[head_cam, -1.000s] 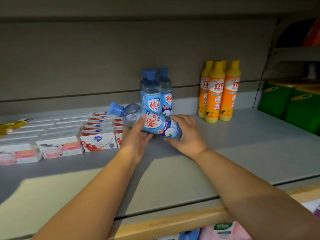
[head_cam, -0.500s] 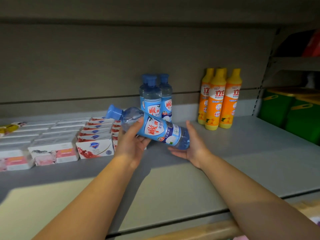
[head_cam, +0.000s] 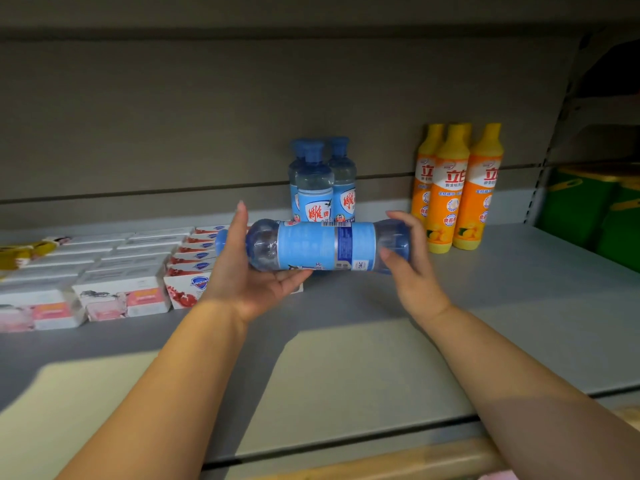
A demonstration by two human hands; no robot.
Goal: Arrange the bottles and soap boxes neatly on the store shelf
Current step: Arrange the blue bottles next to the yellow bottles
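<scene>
A clear blue bottle (head_cam: 325,245) with a light-blue label lies level in the air above the grey shelf (head_cam: 519,306), its cap pointing left. My left hand (head_cam: 242,271) cradles its neck end from below, fingers up behind it. My right hand (head_cam: 412,265) grips its base end with curled fingers and thumb. Behind it three matching blue bottles (head_cam: 317,188) stand upright at the back. To the right stands a group of orange bottles (head_cam: 457,188) with yellow tops. Rows of soap boxes (head_cam: 121,271) lie flat at the left.
Green containers (head_cam: 588,209) sit on the neighbouring shelf section at the far right. A yellow packet (head_cam: 24,252) lies at the far left edge. The shelf's back wall rises behind the bottles, and a wooden rail (head_cam: 398,462) runs below the front edge.
The held bottle has turned from tilted with its front label showing to level with its back label facing me, and rose slightly. My right hand shifted from under it to gripping its base.
</scene>
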